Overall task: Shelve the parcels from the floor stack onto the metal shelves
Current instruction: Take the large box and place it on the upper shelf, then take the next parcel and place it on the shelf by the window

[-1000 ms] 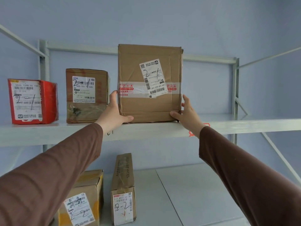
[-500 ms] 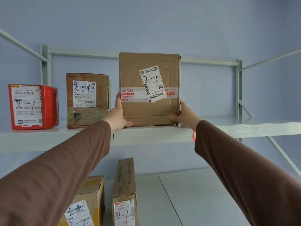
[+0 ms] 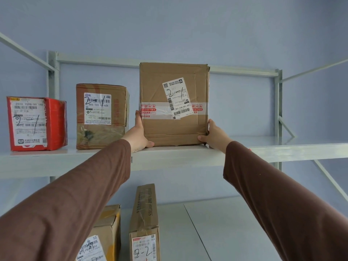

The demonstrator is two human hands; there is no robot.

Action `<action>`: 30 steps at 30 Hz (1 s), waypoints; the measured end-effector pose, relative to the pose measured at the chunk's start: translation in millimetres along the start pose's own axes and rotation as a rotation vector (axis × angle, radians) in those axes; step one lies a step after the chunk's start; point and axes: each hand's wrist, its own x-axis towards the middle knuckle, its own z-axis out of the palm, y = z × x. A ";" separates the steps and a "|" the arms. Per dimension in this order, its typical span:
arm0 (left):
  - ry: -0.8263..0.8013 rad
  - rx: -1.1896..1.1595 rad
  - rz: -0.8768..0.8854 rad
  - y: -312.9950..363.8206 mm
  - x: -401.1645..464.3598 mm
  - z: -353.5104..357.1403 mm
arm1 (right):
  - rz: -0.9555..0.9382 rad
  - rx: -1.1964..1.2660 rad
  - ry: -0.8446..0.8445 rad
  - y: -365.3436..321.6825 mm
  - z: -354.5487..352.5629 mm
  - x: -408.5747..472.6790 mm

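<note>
The tall cardboard parcel is standing upright on the upper metal shelf, its long axis vertical and its labelled face (marked "2-1") facing the camera. The left hand and right hand are pressing on its lower sides. A taped brown box and a red parcel are sitting to its left on the same shelf.

Fingers of both hands hidden behind tall brown parcel, lower-shelf yellow-taped box cut by bottom edge
</note>
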 end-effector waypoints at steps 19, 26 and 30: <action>0.491 0.270 0.404 2.8 -18.2 10.5 | -0.133 -0.039 0.303 -5.8 4.6 -53.6; 0.360 0.278 0.627 41.1 -54.5 56.5 | -0.108 -0.418 0.429 9.0 -21.5 -146.6; 0.222 0.232 0.758 77.0 -104.8 97.4 | 0.042 -0.613 0.433 21.6 -47.6 -223.1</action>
